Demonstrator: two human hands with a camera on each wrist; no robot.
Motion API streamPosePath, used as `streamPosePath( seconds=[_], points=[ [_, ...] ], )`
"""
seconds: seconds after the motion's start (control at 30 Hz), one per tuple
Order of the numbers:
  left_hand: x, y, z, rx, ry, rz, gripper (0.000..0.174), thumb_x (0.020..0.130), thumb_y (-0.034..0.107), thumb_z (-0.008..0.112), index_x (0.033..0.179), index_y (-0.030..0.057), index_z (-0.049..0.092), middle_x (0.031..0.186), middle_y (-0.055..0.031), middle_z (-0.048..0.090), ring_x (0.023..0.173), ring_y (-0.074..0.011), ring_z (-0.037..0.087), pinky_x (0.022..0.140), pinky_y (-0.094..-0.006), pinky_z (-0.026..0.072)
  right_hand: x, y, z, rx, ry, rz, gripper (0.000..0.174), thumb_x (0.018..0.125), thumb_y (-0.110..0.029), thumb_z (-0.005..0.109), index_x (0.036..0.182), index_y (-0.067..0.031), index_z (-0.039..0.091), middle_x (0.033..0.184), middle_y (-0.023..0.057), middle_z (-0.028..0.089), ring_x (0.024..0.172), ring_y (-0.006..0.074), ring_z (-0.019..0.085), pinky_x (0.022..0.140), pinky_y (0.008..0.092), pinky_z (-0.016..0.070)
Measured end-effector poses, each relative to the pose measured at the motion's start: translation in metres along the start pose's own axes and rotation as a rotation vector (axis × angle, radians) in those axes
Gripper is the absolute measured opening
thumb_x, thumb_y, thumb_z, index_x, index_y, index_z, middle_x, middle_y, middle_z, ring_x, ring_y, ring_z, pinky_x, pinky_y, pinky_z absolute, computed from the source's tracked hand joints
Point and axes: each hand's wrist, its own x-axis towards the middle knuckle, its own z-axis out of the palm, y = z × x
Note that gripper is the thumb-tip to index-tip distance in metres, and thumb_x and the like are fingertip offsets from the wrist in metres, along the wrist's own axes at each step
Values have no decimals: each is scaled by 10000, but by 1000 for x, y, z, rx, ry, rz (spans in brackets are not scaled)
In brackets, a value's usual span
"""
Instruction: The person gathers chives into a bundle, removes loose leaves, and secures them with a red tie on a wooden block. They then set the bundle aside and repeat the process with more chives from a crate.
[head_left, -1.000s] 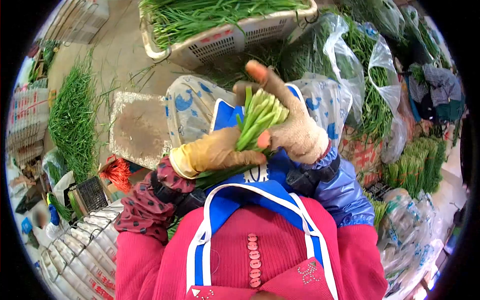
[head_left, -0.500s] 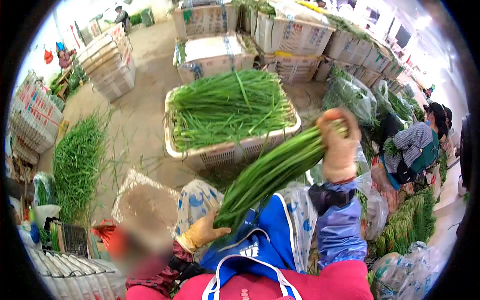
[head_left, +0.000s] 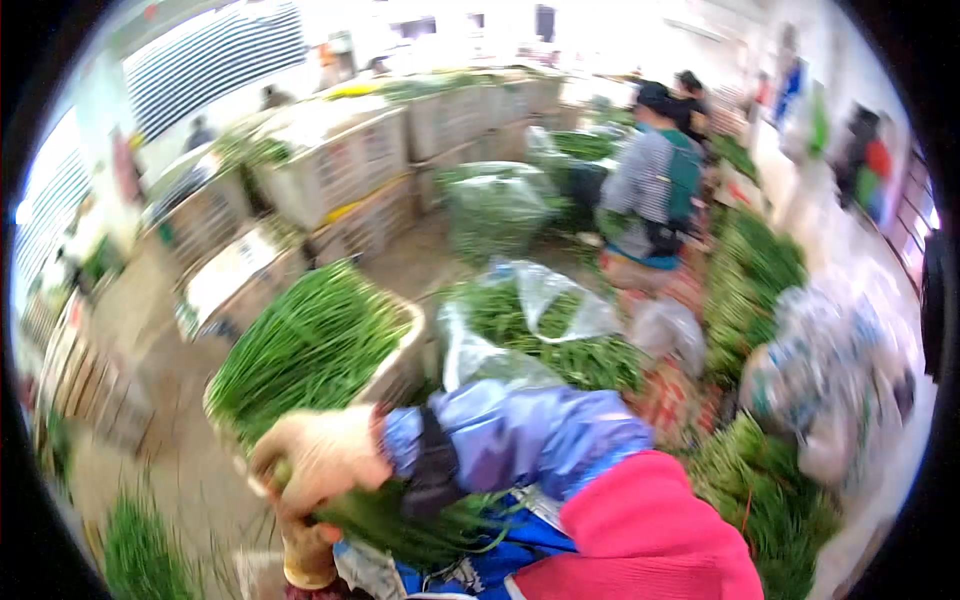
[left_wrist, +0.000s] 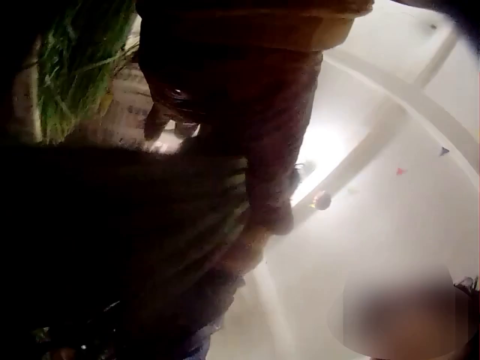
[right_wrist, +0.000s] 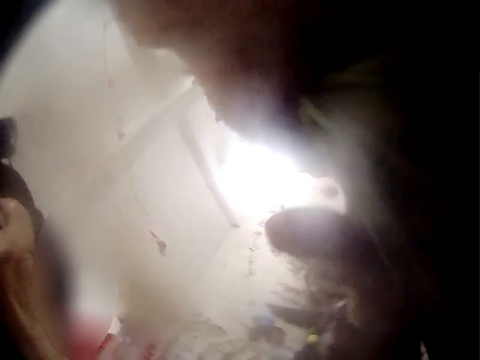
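In the head view my right hand (head_left: pixel 325 455), in a pale knit glove, grips a bunch of chives (head_left: pixel 405 530) near its stem end. Long green leaves trail back to the right, beneath the blue-sleeved forearm. Just below, my left hand (head_left: pixel 308 560) in its yellowish glove is close against the same bunch, partly hidden by the right. The left wrist view is dark; there the left hand (left_wrist: pixel 232 97) reaches down with thumb and fingers about the stems (left_wrist: pixel 217 202). Glare and blur cover most of the right wrist view.
A white crate (head_left: pixel 410 340) heaped with chives stands just ahead of the hands. Beside it lies an opened plastic bag (head_left: pixel 460 345) of greens. Bundled greens (head_left: pixel 755 500) lie at the right, stacked crates (head_left: pixel 340 170) behind. A person (head_left: pixel 650 180) sits at the back right.
The head view has turned right and up. The right hand, which held the bunch out to the right, now has it across the front, close to the left hand.
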Motion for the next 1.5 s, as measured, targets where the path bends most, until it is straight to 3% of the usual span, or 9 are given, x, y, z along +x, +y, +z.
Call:
streamPosePath(
  seconds=[0.2,0.63,0.83,1.03,1.17,1.27,1.3,1.4,1.5],
  points=[
    [-57,-104,-40,-483,-68,-88,800,917,681,462,1507,152,354,1541,-98,356,1359,-323,388,1107,-531,343,-4,36,33,165,143,-222,312,658,-169,704,941,-43,667,837,76,641,836,235,631,759,348,503],
    [-36,-74,7,-440,63,-308,700,926,447,563,1501,119,335,1438,-134,461,1270,-316,477,1058,-461,403,3,61,20,-675,407,-769,331,796,-315,610,1044,-105,676,1072,140,654,872,326,652,712,441,501],
    [-17,-37,19,-351,318,8,631,913,283,624,1463,121,358,1039,-75,600,963,-211,584,887,-419,501,-9,67,5,352,53,76,872,929,-415,575,1582,-240,24,1051,143,664,831,267,658,820,345,512],
    [-3,11,-65,-317,556,205,632,964,335,546,1509,117,314,1074,-77,612,902,-212,629,844,-464,556,-39,170,73,-173,-365,114,870,830,-542,638,1507,-101,315,1282,278,585,1159,391,596,998,435,452],
    [-18,19,-106,-216,652,266,710,880,337,684,1476,122,362,1208,-139,593,1041,-291,621,918,-458,520,-32,205,17,-1003,-446,809,708,744,-441,770,1264,-5,566,1174,181,671,981,292,691,820,433,558],
    [-10,14,-91,-258,679,231,592,852,272,715,1362,89,477,1084,-133,654,1001,-274,653,843,-435,559,-8,191,1,-685,300,205,782,736,-157,777,1432,-30,442,1302,206,607,1111,287,644,952,373,495],
    [-12,1,-91,-277,564,193,504,856,300,713,1274,60,565,1096,-128,664,1003,-264,658,848,-413,560,7,143,14,49,266,309,858,762,-140,776,1504,-62,352,1429,150,520,1275,250,530,1042,357,422],
    [4,-5,-42,28,650,421,384,925,279,624,1227,43,618,1163,-106,659,1038,-211,640,913,-356,514,44,106,40,-113,145,-205,1081,668,7,780,1566,-123,193,1478,142,448,991,170,627,767,293,541],
    [21,-22,-22,432,818,879,292,867,153,672,1146,72,642,1040,-72,687,947,-168,646,840,-318,510,47,87,85,21,86,51,1271,556,-15,824,1583,-159,90,1440,147,485,1121,230,589,909,327,517]
  ],
)
